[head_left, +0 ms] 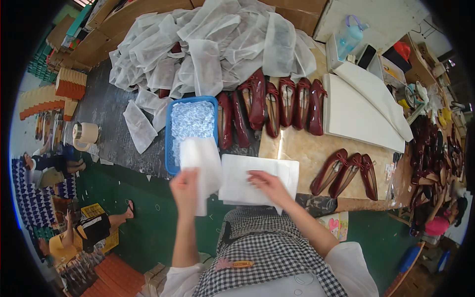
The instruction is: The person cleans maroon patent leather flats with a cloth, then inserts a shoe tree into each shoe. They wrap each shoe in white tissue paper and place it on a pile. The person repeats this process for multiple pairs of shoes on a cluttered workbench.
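Observation:
My left hand (184, 187) is closed on the edge of a thin white sheet (202, 158), either tissue or cloth, which is slightly blurred. The sheet hangs in front of a blue plastic basket (169, 143) and hides its near right corner. In the basket lie many small clear, bluish packets (194, 120). My right hand (267, 184) has its fingers stretched out over a stack of white sheets (242, 173) at the table's near edge. Dark red patent flats (316, 106) with bows stand in a row beyond, several of them, and three more red flats (345, 174) lie to the right.
A large heap of translucent white bags (213, 44) covers the far table. White boards (363, 111) lie at the right, near a bin with a blue bottle (351, 37). A beige mug (86, 133) stands at the left edge. Other people (74, 235) sit left and right.

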Tool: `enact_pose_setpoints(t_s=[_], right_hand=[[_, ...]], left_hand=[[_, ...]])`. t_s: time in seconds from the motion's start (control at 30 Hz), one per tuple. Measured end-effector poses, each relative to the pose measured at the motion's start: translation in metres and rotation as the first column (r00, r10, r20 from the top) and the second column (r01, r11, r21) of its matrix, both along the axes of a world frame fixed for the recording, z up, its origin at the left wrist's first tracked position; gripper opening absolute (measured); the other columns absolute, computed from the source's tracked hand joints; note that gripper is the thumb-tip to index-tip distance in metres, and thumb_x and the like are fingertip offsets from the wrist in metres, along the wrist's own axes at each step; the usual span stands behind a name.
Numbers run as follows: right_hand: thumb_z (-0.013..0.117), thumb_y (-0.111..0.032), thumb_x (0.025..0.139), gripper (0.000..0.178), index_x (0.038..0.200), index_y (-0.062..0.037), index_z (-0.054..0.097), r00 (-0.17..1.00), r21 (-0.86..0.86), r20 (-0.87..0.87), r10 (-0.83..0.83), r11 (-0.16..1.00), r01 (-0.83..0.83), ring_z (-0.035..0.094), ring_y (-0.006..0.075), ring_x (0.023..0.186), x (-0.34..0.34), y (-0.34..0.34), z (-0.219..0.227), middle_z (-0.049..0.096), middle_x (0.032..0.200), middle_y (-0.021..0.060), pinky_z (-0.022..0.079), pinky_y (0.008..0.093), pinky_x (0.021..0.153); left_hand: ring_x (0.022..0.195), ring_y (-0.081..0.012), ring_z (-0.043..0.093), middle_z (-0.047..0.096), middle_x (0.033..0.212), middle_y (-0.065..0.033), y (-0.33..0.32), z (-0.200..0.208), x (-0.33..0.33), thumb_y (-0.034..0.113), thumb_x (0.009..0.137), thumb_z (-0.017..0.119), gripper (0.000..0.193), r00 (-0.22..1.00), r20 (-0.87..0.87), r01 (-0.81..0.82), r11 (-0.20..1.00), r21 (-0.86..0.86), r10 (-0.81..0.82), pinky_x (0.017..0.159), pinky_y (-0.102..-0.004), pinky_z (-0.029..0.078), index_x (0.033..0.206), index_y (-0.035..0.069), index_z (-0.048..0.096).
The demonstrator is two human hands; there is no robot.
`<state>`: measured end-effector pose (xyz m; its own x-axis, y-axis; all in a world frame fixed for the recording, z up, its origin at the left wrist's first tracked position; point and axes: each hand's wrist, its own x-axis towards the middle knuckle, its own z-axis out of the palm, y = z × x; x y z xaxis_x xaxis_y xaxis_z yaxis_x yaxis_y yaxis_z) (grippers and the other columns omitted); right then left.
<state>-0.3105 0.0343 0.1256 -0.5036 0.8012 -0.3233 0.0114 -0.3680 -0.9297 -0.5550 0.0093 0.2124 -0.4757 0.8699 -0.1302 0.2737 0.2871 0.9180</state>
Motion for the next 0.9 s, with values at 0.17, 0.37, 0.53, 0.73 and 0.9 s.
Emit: enact_pose_setpoints(t_s=[0.17,0.37,0.53,0.73,0.9], right_hand=[[0.063,-0.012,0.087,0.014,0.091,0.0014,0.063,0.992,0.126,0.129,-0.005,0.992,-0.012,0.063,0.0122,0.081,-0.093,0.039,0.034,0.066,0.084,0.0054,0.049,0.025,0.075],[0.061,-0.025,0.086,0.025,0.103,-0.0069,0.064,0.763,0.644,0.626,-0.161,0.658,-0.39,0.047,0.0303,0.117,-0.078,0.118,-0.005,0.057,0.116,0.0113,0.039,0.0459,0.096],[0.054,-0.055,0.082,0.069,0.133,-0.01,0.045,0.378,0.608,0.787,-0.488,0.509,-0.609,0.023,0.0338,0.136,-0.046,0.195,-0.071,0.03,0.146,0.0119,0.016,0.0571,0.108],[0.066,-0.031,0.081,0.062,0.135,-0.0106,0.043,0.492,0.504,0.776,-0.393,0.857,-0.111,0.059,0.0293,0.096,0.008,0.202,-0.056,0.057,0.119,0.0143,0.047,0.0388,0.083],[0.056,-0.014,0.091,0.037,0.126,-0.0026,0.052,0.863,0.069,0.37,-0.345,0.936,0.344,0.063,0.0186,0.079,0.037,0.204,-0.012,0.067,0.102,0.0101,0.05,0.0306,0.072]], left_hand=[[0.057,-0.0017,0.038,0.049,0.061,0.0064,0.019,-0.012,-0.008,0.005,0.088,0.06,0.013,0.999,0.035,-0.003,0.999,0.035,0.001,0.047,-0.0227,0.031,0.079,-0.004,0.061],[0.049,-0.0197,0.042,0.048,0.06,-0.0122,0.041,-0.019,-0.056,0.006,0.082,0.065,0.011,0.91,-0.362,0.228,0.973,0.033,-0.201,0.048,-0.0314,0.034,0.078,-0.003,0.059],[0.049,-0.0226,0.043,0.049,0.059,-0.0121,0.077,-0.009,-0.037,0.009,0.082,0.066,0.018,0.911,-0.366,0.203,0.979,-0.007,-0.191,0.048,-0.0339,0.034,0.073,-0.003,0.056],[0.052,-0.0307,0.052,0.053,0.062,-0.0141,0.092,-0.042,-0.031,0.013,0.084,0.065,0.021,0.894,-0.39,0.218,0.975,-0.052,-0.22,0.049,-0.0378,0.039,0.072,-0.001,0.056],[0.06,-0.0351,0.057,0.057,0.067,-0.0166,0.122,-0.051,-0.021,0.02,0.086,0.061,0.024,0.802,-0.482,0.334,0.934,-0.129,-0.353,0.053,-0.0427,0.043,0.072,0.001,0.058]])
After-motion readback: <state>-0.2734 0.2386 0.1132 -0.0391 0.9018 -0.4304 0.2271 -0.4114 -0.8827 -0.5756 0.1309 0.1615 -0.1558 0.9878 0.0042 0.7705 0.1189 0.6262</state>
